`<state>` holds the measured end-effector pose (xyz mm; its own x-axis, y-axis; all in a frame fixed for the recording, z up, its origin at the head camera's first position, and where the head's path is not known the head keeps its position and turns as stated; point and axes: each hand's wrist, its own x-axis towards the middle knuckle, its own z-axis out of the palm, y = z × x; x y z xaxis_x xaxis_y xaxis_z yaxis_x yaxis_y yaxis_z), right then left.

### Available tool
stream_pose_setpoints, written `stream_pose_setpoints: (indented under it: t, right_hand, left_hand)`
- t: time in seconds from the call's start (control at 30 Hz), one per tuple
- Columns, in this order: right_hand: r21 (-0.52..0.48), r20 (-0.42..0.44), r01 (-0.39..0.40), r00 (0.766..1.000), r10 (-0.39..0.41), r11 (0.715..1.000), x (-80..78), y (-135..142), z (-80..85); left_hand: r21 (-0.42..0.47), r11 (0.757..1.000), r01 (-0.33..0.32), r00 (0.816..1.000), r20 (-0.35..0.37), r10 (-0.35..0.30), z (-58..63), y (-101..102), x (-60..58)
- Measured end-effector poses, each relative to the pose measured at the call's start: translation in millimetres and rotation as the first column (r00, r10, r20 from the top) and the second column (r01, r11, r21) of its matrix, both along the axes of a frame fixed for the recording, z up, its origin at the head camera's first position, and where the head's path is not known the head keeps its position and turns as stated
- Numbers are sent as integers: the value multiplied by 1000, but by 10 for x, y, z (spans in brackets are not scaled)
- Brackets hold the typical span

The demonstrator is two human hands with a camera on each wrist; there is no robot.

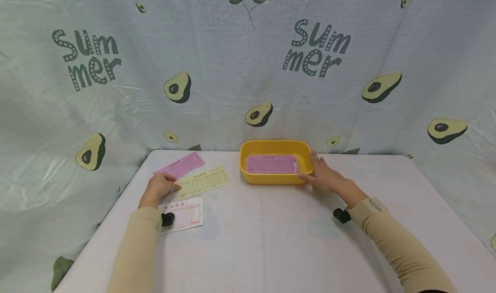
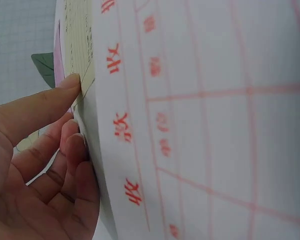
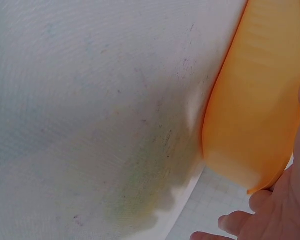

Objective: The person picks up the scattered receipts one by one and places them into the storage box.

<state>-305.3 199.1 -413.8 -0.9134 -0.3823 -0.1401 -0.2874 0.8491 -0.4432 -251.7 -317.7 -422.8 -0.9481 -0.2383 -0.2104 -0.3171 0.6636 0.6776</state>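
Note:
My left hand [image 1: 159, 187] pinches the near left corner of a pale yellow receipt slip [image 1: 203, 182], its thumb [image 2: 67, 85] on the slip's edge in the left wrist view. Beyond that hand lies a pink receipt slip [image 1: 185, 165], partly covered by it. A white receipt pad with red print [image 1: 190, 213] lies under the left wrist. My right hand [image 1: 324, 176] rests against the right end of a yellow plastic tray [image 1: 271, 179], fingers spread along its side and thumb at the front rim. Inside the tray lies another pink slip [image 1: 271, 164].
A white-covered table [image 1: 263, 241] carries everything. Behind it hangs a pale curtain [image 1: 217, 56] printed with avocados and lettering, close to the tray's back. Small black wrist devices sit on the left wrist [image 1: 168, 219] and right wrist [image 1: 342, 215].

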Motion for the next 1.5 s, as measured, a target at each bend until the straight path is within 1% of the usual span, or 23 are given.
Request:
stream_pose_setpoints:
  t: [0.13,0.33,0.43,0.63,0.7,0.9,1.07,1.17,1.3,1.4,1.5]
  right_hand:
    - [-2,1,-2,1000,2,1000,-8,-6,-3]
    - [7,4,10,1000,-10,1000,12,10,12]
    - [9,-1,9,1000,-9,1000,6,6,12]
    - [-6,9,12,1000,-12,1000,-18,9,-5]
    - [-5,10,11,1000,-11,1000,-29,11,-10]
    - [3,20,11,1000,-11,1000,-41,6,-2]
    - [10,27,6,1000,-6,1000,-32,5,-17]
    - [46,-4,8,1000,-8,999,-23,1,-31]
    - [108,-86,14,996,-5,994,-23,-12,-48]
    - [131,-135,12,991,6,991,-23,-19,-53]
    - [136,-152,10,988,11,991,-21,-24,-55]
  left_hand:
    - [10,1000,-14,1000,26,14,13,1,-2]
    - [28,999,-46,996,74,44,38,78,-4]
    - [28,998,-62,995,80,59,50,91,3]
    - [37,997,-68,994,91,64,64,105,-4]
    - [30,998,-60,995,84,58,64,117,-10]
    - [-13,1000,-2,1000,19,3,84,155,-4]
    - [-15,1000,10,1000,8,-10,100,185,30]
    - [-26,999,21,1000,0,-21,90,187,40]
    - [-33,999,29,999,-19,-29,53,173,36]
    - [-21,1000,21,999,-32,-22,51,168,43]
    - [6,1000,13,999,-47,-12,64,154,43]
